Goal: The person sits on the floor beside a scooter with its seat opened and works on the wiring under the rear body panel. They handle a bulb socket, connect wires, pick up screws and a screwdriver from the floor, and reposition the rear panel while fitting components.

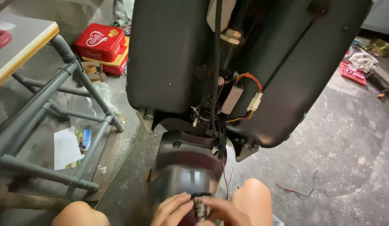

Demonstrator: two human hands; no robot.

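Bottom centre of frame, nearest the lens: left hand (171, 209) and right hand (221, 211) meet fingertip to fingertip on a small cylindrical metal fitting with a black collar (200, 204). Both pinch it, neither loose nor fisted; left fingers on its left side and top, right thumb and fingers on its right side. Part's long axis runs roughly up-down in the picture, black collar at the upper end, metal barrel pointing down toward the bottom edge; lower end cut off by the frame. It sits against the near end of a glossy dark rounded fender (184, 167), which runs away from the hands up the middle of the frame. Both hands about equally close; right covers more of the barrel. Bare knees either side: left knee (79, 213), right knee (253, 194). Above the fender, a large matte black plastic body panel (169, 54) fills upper centre, with a thick black cable (216, 62) dropping down its middle, a white plastic connector (256, 101) on orange and yellow wires, and a brass nut (232, 37) near the top. Loose red wire (295, 190) lies on the concrete floor (349, 146), lower right. Grey pipe-frame table (44, 104) at left, red tins (103, 46) stacked upper left, sheet of paper (67, 147) under the frame.
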